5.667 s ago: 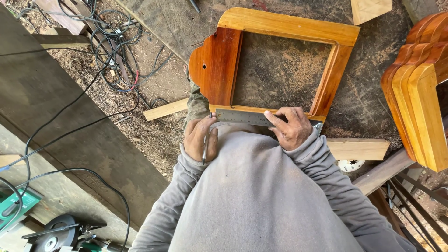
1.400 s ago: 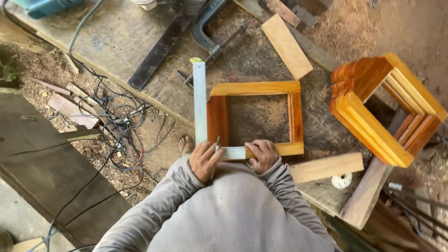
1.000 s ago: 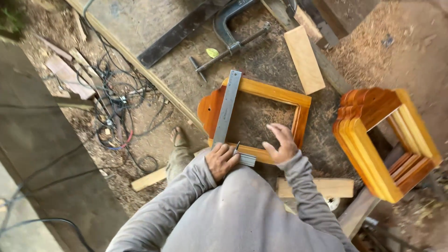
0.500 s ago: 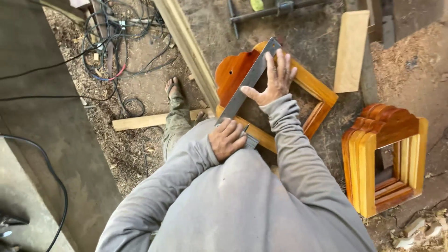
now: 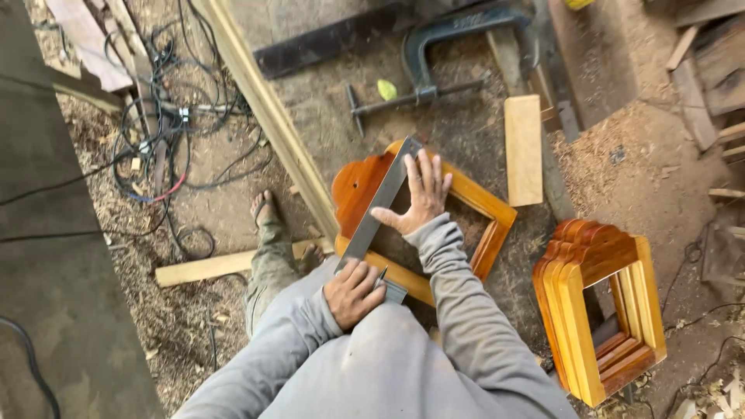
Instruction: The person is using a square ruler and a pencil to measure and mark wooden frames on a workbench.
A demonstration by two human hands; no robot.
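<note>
At mid-frame, the square orange varnished wooden frame [image 5: 473, 203] is lain on the dusty workbench [image 5: 326, 93], as half a second before. The grey metal try square [image 5: 378, 206] is laid diagonally across it, pressed by the spread right hand [image 5: 419, 192]. Its lower end is gripped by the curled left hand [image 5: 353, 292], unmoved.

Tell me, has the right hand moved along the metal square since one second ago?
Yes. The right hand moved up the grey metal square, from the near rail of the orange wooden frame toward its far corner.
</note>
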